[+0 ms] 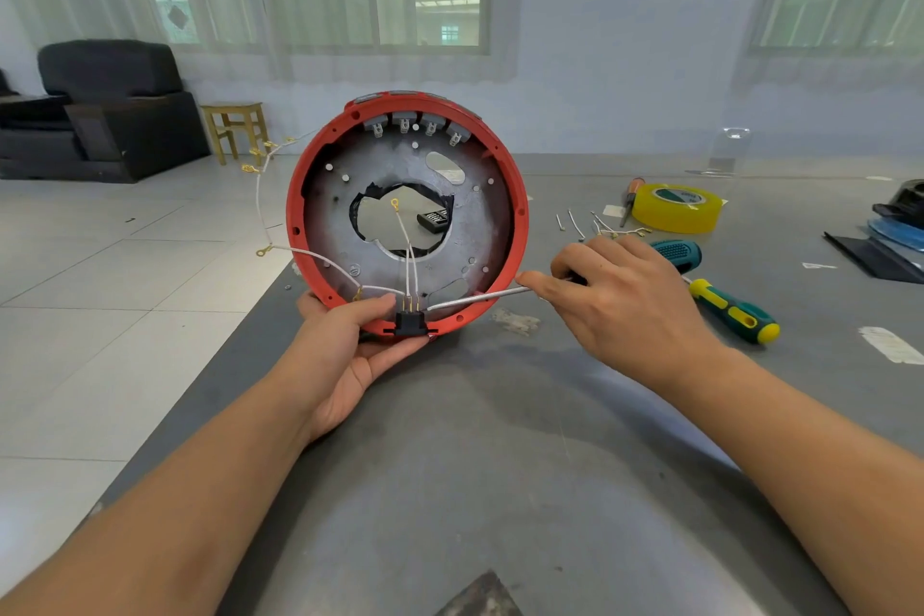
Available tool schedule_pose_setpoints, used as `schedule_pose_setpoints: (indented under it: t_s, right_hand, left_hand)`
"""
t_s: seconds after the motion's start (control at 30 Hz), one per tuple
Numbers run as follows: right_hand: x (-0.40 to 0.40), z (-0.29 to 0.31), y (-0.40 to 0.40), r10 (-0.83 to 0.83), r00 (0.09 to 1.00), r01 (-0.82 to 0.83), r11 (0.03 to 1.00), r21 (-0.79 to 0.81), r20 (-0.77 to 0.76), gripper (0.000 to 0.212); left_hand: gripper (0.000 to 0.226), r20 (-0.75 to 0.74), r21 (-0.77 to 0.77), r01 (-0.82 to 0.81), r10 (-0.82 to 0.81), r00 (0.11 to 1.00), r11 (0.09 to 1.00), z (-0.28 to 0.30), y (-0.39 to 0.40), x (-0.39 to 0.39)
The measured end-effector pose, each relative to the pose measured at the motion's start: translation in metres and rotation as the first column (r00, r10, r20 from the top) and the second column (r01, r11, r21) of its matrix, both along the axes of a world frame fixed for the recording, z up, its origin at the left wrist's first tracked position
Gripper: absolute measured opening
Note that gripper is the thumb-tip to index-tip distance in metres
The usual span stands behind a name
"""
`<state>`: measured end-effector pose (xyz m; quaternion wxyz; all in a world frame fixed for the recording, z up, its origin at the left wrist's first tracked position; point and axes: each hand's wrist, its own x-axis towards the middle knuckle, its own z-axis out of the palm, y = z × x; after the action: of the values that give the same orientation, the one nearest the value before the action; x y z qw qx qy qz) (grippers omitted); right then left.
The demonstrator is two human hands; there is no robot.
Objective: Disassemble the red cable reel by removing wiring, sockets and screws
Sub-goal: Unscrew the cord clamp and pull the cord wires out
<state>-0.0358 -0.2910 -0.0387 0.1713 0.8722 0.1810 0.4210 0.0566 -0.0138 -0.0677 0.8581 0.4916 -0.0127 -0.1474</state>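
Note:
The red cable reel stands on edge on the grey table, its open grey inside facing me. My left hand grips its lower rim from below, thumb beside a black switch block with brass terminals. White wires with yellow ring terminals trail from the block, some hanging out over the left rim. My right hand grips a screwdriver whose teal handle shows behind the hand; its metal shaft points left, the tip close to the switch block. Grey sockets sit along the top of the reel.
A second green-and-yellow screwdriver lies right of my right hand. Behind it are a yellow tape roll, loose wire pieces and a small orange screwdriver. Dark and blue items lie at the far right. The table's left edge runs diagonally.

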Motion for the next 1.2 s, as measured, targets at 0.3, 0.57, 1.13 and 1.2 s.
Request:
schedule_pose_setpoints:
  t_s: [0.3,0.57,1.13,1.2]
  right_hand:
    - [-0.002,-0.009,0.004,0.018,1.000,-0.019,0.999,0.047,0.015,0.024]
    - [-0.003,-0.019,0.009,-0.019,0.999,0.022,0.996,0.085,-0.043,0.028]
    - [-0.001,-0.017,0.016,-0.080,0.997,0.079,0.993,0.092,0.009,0.029]
    - [-0.001,-0.015,0.010,-0.101,0.994,0.097,0.992,0.077,0.047,0.029]
  left_hand:
    - [0.061,0.012,0.082,-0.023,0.022,1.000,0.996,-0.002,-0.003,0.001]
    - [0.062,0.004,0.057,-0.080,0.079,0.997,0.995,-0.003,-0.004,0.001]
    - [0.067,-0.021,-0.036,-0.110,0.109,0.994,0.993,-0.002,-0.006,0.001]
    - [0.067,-0.015,-0.038,-0.099,0.099,0.995,0.994,-0.002,-0.006,0.002]
